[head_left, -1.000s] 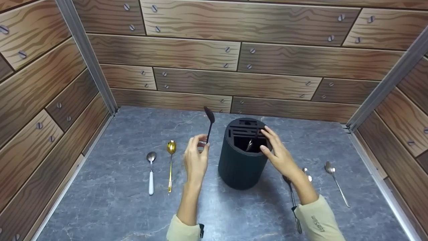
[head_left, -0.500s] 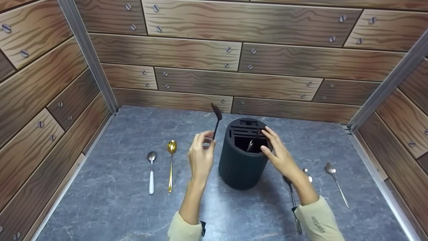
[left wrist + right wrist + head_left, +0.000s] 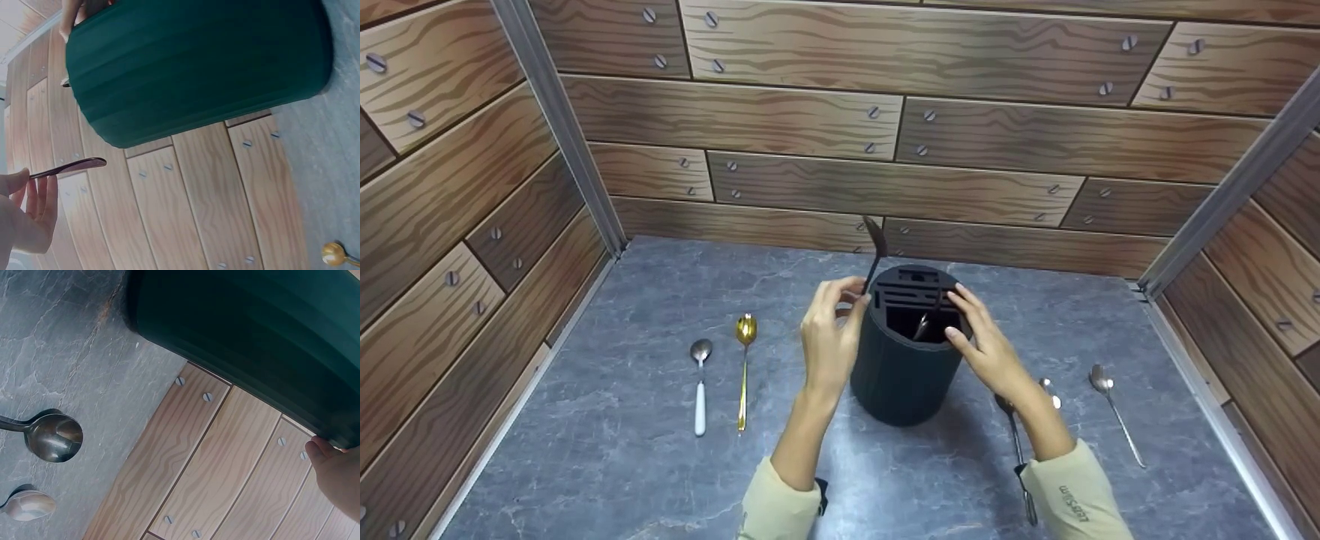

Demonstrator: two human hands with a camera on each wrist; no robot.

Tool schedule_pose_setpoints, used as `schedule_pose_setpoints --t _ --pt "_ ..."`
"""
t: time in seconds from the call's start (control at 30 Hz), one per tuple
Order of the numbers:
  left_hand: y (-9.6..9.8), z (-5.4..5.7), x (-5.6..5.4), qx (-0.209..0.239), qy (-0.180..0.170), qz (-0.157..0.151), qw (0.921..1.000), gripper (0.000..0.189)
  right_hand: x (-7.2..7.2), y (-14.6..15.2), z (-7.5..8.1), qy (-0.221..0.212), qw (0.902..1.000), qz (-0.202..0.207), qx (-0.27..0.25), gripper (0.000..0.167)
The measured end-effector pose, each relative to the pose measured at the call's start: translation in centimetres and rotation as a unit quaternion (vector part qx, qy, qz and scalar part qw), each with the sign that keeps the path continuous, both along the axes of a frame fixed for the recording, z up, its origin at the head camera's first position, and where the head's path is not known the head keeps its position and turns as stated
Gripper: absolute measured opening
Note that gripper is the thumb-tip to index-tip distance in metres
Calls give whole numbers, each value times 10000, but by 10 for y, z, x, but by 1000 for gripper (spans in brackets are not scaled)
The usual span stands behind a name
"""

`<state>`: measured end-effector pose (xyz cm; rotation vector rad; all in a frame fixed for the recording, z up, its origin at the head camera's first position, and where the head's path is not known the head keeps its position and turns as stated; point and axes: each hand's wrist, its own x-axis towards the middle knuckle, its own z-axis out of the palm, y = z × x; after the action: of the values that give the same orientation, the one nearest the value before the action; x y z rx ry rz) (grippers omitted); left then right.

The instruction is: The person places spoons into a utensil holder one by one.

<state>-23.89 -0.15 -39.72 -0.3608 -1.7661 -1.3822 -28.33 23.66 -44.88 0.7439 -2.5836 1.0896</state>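
Note:
A dark green cylindrical utensil holder [image 3: 904,382] stands upright, with slots and one large opening in its black top. My left hand [image 3: 832,330] pinches the handle of a dark spoon [image 3: 876,238] between thumb and fingers, at the holder's left rim. The spoon's bowl points up and is seen side-on in the left wrist view [image 3: 84,164]. My right hand [image 3: 988,352] rests on the holder's right rim, fingers extended and spread, thumb at the large opening. Inside that opening shows a shiny metal utensil [image 3: 921,327], its lower part hidden.
A white-handled spoon [image 3: 700,390] and a gold spoon [image 3: 744,360] lie on the grey marbled table [image 3: 607,450] to the left. At right lie a long dark steel spoon [image 3: 1017,442], a partly hidden spoon [image 3: 1050,392] and a slim silver utensil [image 3: 1114,409]. Wood-patterned walls enclose the table.
My left hand has carried the dark spoon right and away from me, from beside the holder to its left rim; the spoon now shows more edge-on. My right hand has stayed on the rim.

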Motion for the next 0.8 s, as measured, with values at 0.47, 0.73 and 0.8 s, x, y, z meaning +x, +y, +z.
schedule_pose_setpoints --t 0.47,0.73,0.8 --pt "15 19 0 479 538 -514 9961 14 -1 0 -2 93 9999 -50 4 51" --pt "28 12 -1 534 541 -806 9938 17 0 -1 -2 126 9999 -49 -38 51" --pt "30 10 -2 439 517 -809 9944 17 0 0 -1 142 9999 -14 -71 51"
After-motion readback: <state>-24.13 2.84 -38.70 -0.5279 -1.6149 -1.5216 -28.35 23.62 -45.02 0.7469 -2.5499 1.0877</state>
